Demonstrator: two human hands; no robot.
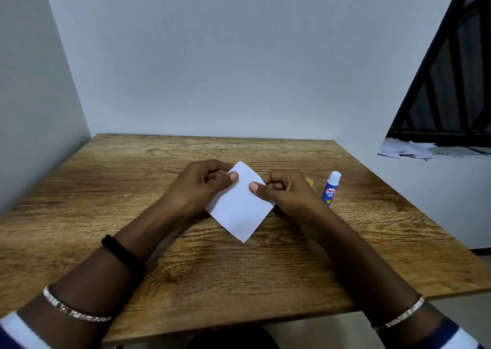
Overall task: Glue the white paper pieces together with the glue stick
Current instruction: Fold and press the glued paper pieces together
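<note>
A white paper piece (239, 205) is held just above the middle of the wooden table (111, 194), turned like a diamond. My left hand (202, 186) pinches its upper left edge with thumb on top. My right hand (287, 192) pinches its right edge, thumb on top as well. I cannot tell whether it is one sheet or two stacked. The glue stick (330, 188), blue with a white uncapped tip, stands upright on the table just right of my right hand. A small yellow cap (310, 181) peeks out behind my right hand.
Pale walls close the table at the back and left. To the right, a white ledge holds scattered papers (414, 149) below a dark-framed window (451, 88). The table's front edge lies near my forearms.
</note>
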